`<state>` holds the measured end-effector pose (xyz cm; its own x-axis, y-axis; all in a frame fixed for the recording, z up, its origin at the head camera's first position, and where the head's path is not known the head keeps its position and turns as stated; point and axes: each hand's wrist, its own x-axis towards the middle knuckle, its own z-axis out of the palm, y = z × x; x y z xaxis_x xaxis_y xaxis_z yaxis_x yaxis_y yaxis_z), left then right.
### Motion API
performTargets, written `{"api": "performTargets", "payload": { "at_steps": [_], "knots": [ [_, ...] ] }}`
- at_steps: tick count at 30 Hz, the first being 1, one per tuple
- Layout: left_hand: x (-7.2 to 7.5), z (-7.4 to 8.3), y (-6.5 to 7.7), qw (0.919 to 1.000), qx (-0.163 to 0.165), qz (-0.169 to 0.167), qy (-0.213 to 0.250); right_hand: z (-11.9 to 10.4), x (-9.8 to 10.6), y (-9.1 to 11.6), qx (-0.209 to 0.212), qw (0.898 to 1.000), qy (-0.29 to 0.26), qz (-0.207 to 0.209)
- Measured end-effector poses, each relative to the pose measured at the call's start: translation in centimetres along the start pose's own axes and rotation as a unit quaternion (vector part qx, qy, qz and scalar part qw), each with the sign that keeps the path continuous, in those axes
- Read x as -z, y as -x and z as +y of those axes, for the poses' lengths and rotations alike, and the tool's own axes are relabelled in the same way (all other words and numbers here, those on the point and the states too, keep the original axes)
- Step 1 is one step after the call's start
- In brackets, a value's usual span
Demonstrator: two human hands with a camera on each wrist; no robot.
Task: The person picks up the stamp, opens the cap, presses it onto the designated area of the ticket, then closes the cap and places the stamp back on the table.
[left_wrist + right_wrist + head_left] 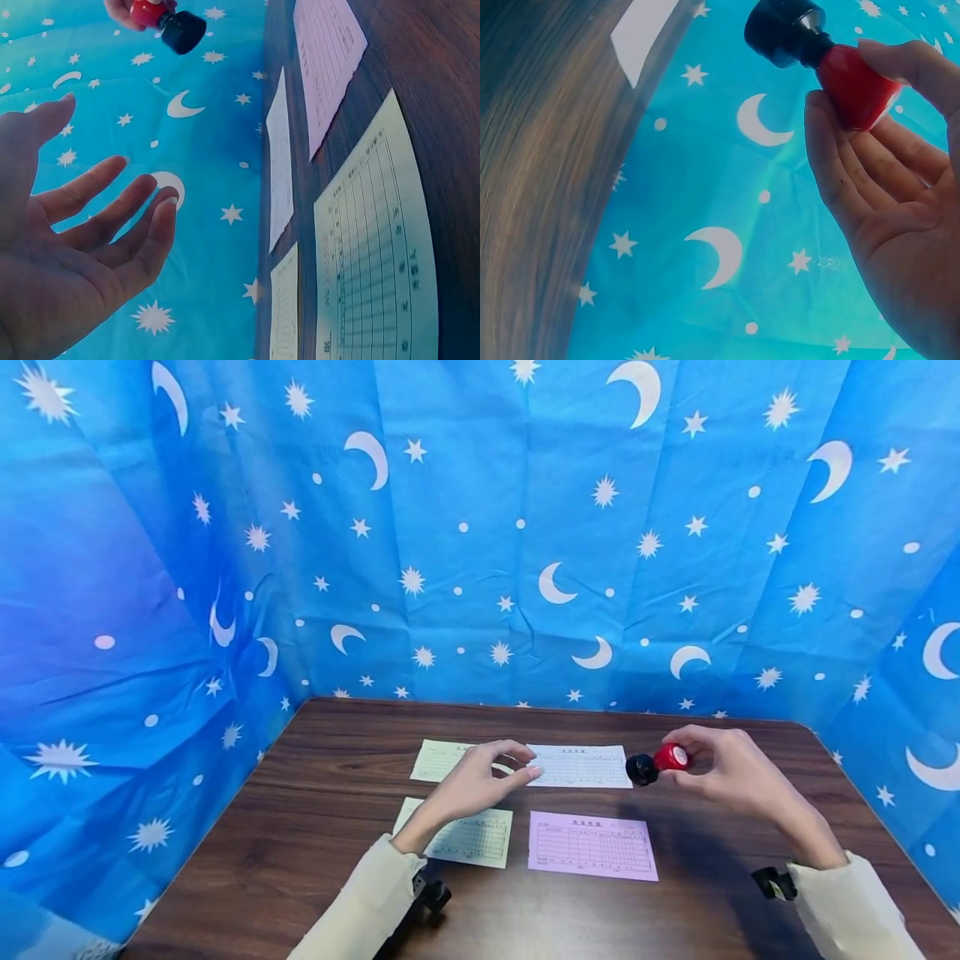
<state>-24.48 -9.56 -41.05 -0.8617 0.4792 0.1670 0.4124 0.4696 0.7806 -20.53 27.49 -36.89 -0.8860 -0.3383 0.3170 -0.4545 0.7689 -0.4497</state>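
Note:
My right hand (pixel 738 772) holds a stamp (pixel 672 757) by its red handle, thumb on one side and fingers on the other. The stamp's black round end (pixel 784 34) points left, toward the white printed slip (pixel 581 766). It is tilted sideways and raised over the table. My left hand (pixel 483 781) hovers above the slips on the left, its fingers loosely bent and apart from the thumb. Nothing lies in its palm in the left wrist view. Below and behind it are a front pale green slip (pixel 483 835) and a back yellow-green slip (pixel 438 762), both partly covered by it.
A pink printed slip (pixel 592 846) lies in front of the white one. All the slips rest flat on a dark wooden table (pixel 300 860). A blue curtain (pixel 480 485) with white moons and stars hangs behind the table and along its sides.

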Motion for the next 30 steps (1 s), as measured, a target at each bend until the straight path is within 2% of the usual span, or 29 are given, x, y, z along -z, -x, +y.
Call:
{"api": "performTargets", "payload": {
  "at_steps": [5, 11, 15, 21, 27, 30],
  "knots": [
    [-0.3, 0.2, -0.3, 0.9999, 0.006, 0.009, 0.007, -0.5, -0.3, -0.2, 0.022, 1.0, -0.01, 0.018],
    [-0.5, 0.2, -0.5, 0.9993, 0.006, 0.023, 0.028, -1.4, -1.3, -0.5, 0.019, 0.998, -0.056, 0.024],
    [-0.7, 0.3, -0.7, 0.997, 0.009, 0.037, 0.068, -1.9, -1.9, -0.5, 0.002, 0.996, -0.089, 0.027],
    [-0.9, 0.6, -1.0, 0.988, -0.002, 0.054, 0.145, -2.4, -2.6, -0.4, -0.022, 0.988, -0.154, 0.024],
    [-1.3, 0.7, -1.0, 0.9799, 0.007, 0.027, 0.198, -2.8, -3.7, -0.7, -0.026, 0.975, -0.221, 0.018],
    [-1.5, 0.9, -1.1, 0.9792, -0.004, 0.016, 0.202, -3.0, -4.1, -0.7, -0.032, 0.969, -0.245, 0.018]
  ]
}}
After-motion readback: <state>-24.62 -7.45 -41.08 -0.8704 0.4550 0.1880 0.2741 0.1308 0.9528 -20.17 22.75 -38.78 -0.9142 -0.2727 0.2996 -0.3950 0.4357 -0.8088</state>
